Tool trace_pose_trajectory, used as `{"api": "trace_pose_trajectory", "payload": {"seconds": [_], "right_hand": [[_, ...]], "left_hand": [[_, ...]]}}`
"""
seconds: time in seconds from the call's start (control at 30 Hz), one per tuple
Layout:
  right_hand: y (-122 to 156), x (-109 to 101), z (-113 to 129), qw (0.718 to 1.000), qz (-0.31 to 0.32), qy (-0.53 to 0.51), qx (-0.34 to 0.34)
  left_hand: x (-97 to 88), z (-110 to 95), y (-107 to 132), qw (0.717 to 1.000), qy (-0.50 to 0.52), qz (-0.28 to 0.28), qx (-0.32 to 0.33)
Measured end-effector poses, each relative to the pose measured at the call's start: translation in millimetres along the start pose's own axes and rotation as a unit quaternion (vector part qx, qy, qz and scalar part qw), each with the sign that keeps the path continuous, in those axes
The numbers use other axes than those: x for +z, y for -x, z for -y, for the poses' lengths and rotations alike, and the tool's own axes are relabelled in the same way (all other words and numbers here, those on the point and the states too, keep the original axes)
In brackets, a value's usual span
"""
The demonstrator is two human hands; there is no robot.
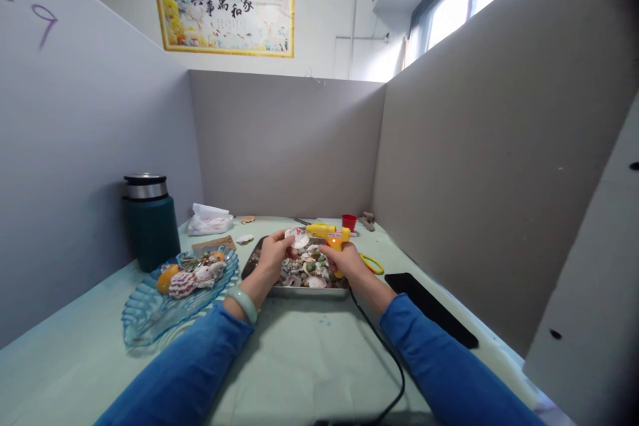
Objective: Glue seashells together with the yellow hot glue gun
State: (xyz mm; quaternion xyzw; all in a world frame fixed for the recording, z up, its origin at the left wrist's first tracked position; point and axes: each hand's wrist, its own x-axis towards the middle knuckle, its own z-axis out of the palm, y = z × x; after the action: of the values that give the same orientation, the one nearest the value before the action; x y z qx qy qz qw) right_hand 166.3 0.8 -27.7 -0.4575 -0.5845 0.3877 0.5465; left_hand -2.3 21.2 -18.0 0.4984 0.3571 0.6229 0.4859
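My left hand [273, 255] is closed on a pale seashell [298, 237] with reddish marks, holding it by its left edge. Gripped in my right hand [348, 259] is a yellow hot glue gun [327, 231] with a small orange light lit on its body. The gun's nozzle points left, close to the shell; whether they touch I cannot tell. Beneath both hands stands a metal tray [309, 291] filled with small shells [317, 269]. A black cord [382, 339] runs from below my right hand toward the table's front edge.
On the left, a blue glass dish [160, 319] holds shells and ornaments beside a dark green flask [151, 223]. A tissue pack [210, 219] lies behind. To the right are yellow-handled scissors [373, 265], a red cup [349, 221] and a flat black object [429, 309]. Partitions [287, 140] enclose the table.
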Motion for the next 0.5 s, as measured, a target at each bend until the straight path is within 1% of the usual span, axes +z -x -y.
{"api": "trace_pose_trajectory", "payload": {"seconds": [0.1, 0.23, 0.5], "right_hand": [[-0.3, -0.3, -1.2, 1.000, 0.000, 0.004, -0.012], [0.3, -0.7, -1.3, 1.000, 0.003, 0.009, -0.008], [1.0, -0.8, 0.5, 1.000, 0.011, -0.008, -0.007]], "left_hand": [[0.3, -1.4, 0.6, 1.000, 0.005, -0.009, 0.000], [-0.1, -1.8, 1.7, 1.000, 0.016, -0.009, -0.003], [-0.9, -1.0, 0.7, 1.000, 0.005, 0.013, -0.019]]}}
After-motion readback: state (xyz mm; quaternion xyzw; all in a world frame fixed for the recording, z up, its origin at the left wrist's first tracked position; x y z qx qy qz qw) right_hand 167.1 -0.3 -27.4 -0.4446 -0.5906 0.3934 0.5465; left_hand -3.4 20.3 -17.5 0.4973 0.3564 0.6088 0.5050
